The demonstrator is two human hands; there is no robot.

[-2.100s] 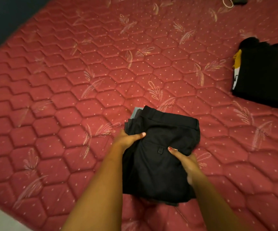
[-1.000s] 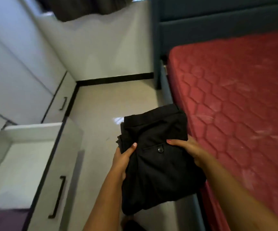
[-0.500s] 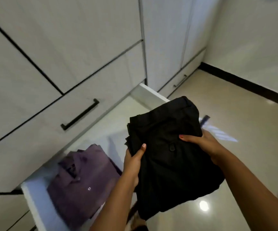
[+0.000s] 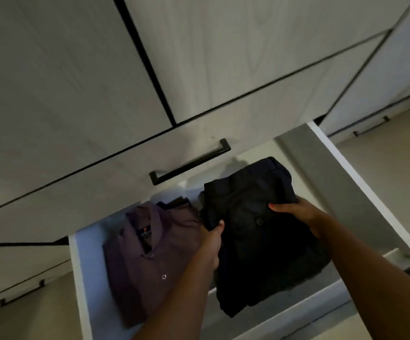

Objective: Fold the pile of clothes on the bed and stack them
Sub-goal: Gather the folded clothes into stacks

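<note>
A folded stack of black trousers point(image 4: 255, 231) hangs low over the right half of an open white drawer point(image 4: 361, 182). My left hand point(image 4: 210, 244) grips its left edge, thumb on top. My right hand point(image 4: 297, 213) grips the right edge, thumb across the fabric near a back-pocket button. Whether the stack touches the drawer floor cannot be told. A folded purple shirt point(image 4: 147, 256) lies in the drawer's left half, right beside my left hand.
White wardrobe doors and a shut drawer front with a black bar handle point(image 4: 190, 161) rise directly behind the open drawer. Another handle point(image 4: 370, 126) shows at the far right, above beige floor. The drawer's near rim point(image 4: 297, 312) runs under my forearms.
I lifted the black stack off the red bed, turned left to the wardrobe, and lowered it from above the floor into the open drawer beside the purple shirt. Both hands kept their hold.
</note>
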